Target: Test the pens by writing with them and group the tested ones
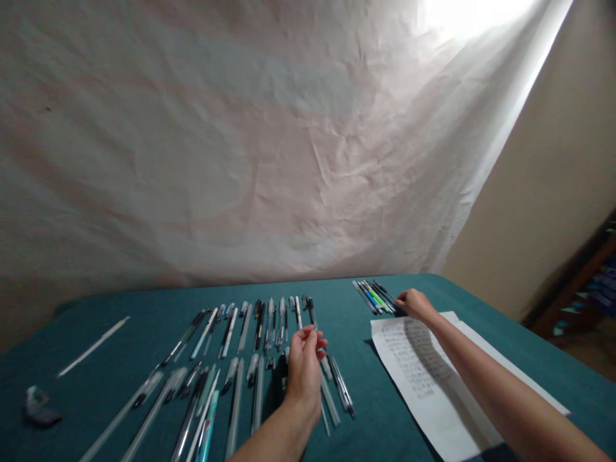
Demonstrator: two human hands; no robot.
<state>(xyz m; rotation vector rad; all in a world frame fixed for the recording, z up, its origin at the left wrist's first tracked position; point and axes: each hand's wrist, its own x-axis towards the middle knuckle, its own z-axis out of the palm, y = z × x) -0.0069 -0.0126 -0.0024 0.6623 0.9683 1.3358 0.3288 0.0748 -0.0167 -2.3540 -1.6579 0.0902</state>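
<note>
My left hand (305, 362) is raised over the right end of the pen rows, fingers curled in and thumb against the fingertips. A black-capped pen (311, 311) lies just beyond those fingertips; whether anything is in them I cannot make out. At the back right, my right hand (414, 303) pinches the near end of a dark pen (384, 290). Beside that pen lies a small group of pens, one with a green barrel (376, 297) and one with blue parts (369, 298). My right forearm passes over a handwritten sheet (409, 359) and hides part of it.
Two rows of pens, refills and loose caps spread over the green cloth (366, 385), including a teal pen (208, 427). Far left are a thin white stick (94, 346) and a dark, partly clear object (41, 407). A pale sheet (240, 141) hangs behind the table.
</note>
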